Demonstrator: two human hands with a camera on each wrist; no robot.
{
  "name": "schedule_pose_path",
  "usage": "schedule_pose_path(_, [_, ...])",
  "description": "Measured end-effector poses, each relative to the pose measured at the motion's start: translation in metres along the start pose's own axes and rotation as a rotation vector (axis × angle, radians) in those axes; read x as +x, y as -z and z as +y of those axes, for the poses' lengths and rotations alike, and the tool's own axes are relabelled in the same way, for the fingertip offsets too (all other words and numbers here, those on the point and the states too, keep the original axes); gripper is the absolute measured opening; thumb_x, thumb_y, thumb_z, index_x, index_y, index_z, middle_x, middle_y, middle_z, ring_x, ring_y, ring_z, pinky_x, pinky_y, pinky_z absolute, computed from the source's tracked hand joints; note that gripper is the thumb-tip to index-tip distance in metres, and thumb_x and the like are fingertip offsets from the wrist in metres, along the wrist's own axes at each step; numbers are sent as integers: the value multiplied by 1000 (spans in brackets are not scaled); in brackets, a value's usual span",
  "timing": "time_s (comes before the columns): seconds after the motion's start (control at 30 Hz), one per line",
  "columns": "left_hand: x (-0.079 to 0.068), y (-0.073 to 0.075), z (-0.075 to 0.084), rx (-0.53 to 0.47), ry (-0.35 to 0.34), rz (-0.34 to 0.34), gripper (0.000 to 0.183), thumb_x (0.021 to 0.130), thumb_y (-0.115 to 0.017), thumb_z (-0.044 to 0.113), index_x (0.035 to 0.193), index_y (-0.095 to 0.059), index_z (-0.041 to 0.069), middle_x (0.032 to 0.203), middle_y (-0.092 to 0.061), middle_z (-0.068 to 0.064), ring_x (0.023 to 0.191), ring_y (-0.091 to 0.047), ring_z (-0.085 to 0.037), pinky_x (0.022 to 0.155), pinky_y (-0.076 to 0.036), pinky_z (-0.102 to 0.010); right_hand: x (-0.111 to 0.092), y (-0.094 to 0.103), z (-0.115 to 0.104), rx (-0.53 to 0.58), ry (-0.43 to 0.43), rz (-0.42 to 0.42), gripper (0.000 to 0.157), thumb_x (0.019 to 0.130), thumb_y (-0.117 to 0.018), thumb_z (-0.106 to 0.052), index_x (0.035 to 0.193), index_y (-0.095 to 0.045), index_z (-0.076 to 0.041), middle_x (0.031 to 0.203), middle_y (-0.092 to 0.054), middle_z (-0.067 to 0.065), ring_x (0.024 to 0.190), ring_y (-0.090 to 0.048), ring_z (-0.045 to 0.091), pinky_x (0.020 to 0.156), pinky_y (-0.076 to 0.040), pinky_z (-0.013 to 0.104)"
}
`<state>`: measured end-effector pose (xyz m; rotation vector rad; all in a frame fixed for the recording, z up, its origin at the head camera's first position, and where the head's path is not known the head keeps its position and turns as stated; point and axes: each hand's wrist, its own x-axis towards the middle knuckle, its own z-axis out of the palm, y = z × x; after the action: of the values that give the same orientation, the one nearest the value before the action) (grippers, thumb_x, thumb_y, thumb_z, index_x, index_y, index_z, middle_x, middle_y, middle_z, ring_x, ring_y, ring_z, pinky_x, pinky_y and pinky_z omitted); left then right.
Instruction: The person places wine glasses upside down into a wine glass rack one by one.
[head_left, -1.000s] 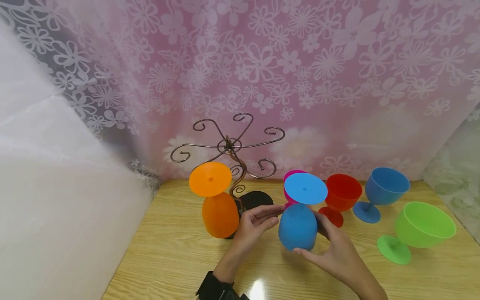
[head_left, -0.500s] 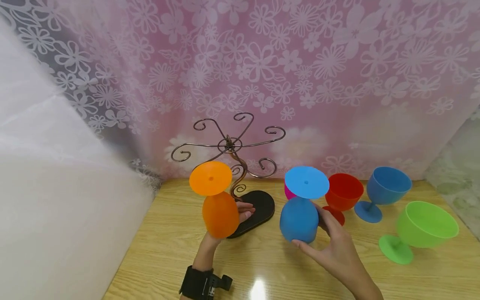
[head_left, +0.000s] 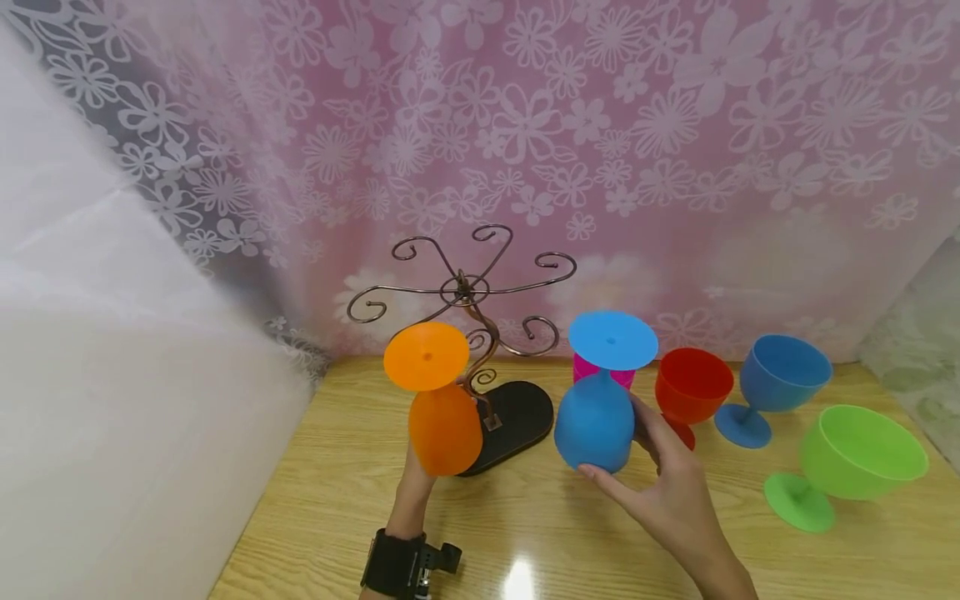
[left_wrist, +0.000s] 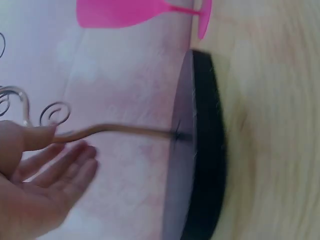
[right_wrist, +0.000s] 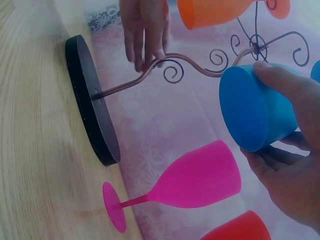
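My right hand (head_left: pixel 671 487) holds a blue plastic goblet (head_left: pixel 596 425) upside down, thumb low by the rim and fingers behind the bowl. My left hand (left_wrist: pixel 37 190) is at the curved stem (left_wrist: pixel 120 128) of a metal goblet rack (head_left: pixel 465 290). Its thumb lies at the stem, and its other fingers extend loosely past it. In the head view the left hand is mostly hidden behind an orange goblet (head_left: pixel 446 429), which hangs upside down on the rack. The rack's black oval base (head_left: pixel 517 412) stands on the table.
Behind the held goblet stands a magenta goblet (right_wrist: pixel 197 177). To the right, upright on the wooden table (head_left: pixel 322 500), are a red goblet (head_left: pixel 693 387), another blue goblet (head_left: pixel 780 375) and a green goblet (head_left: pixel 862 454). A pink floral curtain (head_left: pixel 525 125) closes off the back.
My left hand has left the blue goblet's side and moved left behind the orange goblet, to the rack's stem. My right hand has raised the blue goblet slightly.
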<state>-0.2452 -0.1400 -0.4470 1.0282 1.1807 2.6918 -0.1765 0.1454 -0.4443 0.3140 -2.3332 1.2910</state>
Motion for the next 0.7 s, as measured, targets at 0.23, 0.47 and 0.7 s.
schedule_pose_path(0.23, [13,-16,-9,-87,-102,-91,23,105,-60,18,124,-71,14,120,-66,4,114,-59,-9,103,-46,-22,3,3,-3,-1,26,-2,102,72,-97,-21,157,-41,-8,143,-59,16,119,-64,43,95,-49,57])
schedule_pose_path(0.47, [11,-20,-8,235,-158,56,17,103,-65,23,118,-73,26,114,-67,11,109,-61,-5,99,-49,-21,16,2,-2,-13,66,-25,103,72,-96,-26,157,-40,-7,144,-58,19,120,-63,45,94,-51,61])
schedule_pose_path(0.7, [14,-26,0,456,-26,154,18,96,-71,45,109,-69,33,110,-66,15,106,-62,-2,96,-50,-19,27,1,-5,3,51,-51,101,74,-96,-28,157,-41,-9,146,-56,18,124,-60,45,95,-51,62])
